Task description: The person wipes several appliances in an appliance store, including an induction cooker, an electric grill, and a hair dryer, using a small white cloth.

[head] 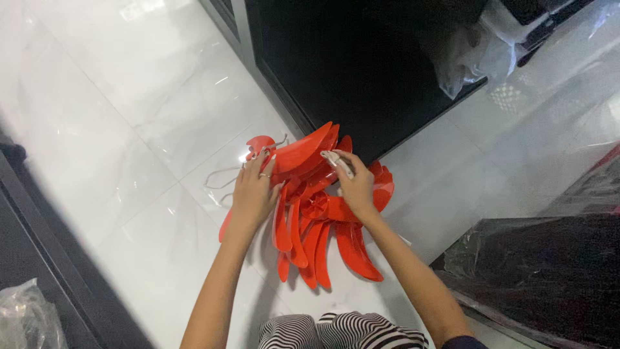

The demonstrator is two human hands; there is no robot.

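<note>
Pile of red plastic fan blades (323,232) lay on the white tiled floor (116,97), center of frame, w/ blades fanning out toward bottom center. Left hand (253,194) sat at the pile's left side, fingers curled over the edge of the top blade (300,152), which tilted up toward upper center. Right hand (354,187) was on the pile's right side, closed around a small whitish cloth or wipe (337,161), pressing it against the top blade's upper edge. So both hands were clamped: left on the blade, right on the cloth. Hands stood apart, blade btwn them.

A thin wire piece (223,178) lay on the floor just left of the pile, partly under the left hand; couldn't tell its full shape. Dark cabinet or door panel (349,64) filled upper center, its base just behind the pile. Clear plastic wrap (465,58) hung at upper right. Another dark object under plastic film (542,271) sat at lower right. Crumpled clear bag (26,317) at lower left corner. Striped black-and-white clothing (342,331) showed at bottom center.
</note>
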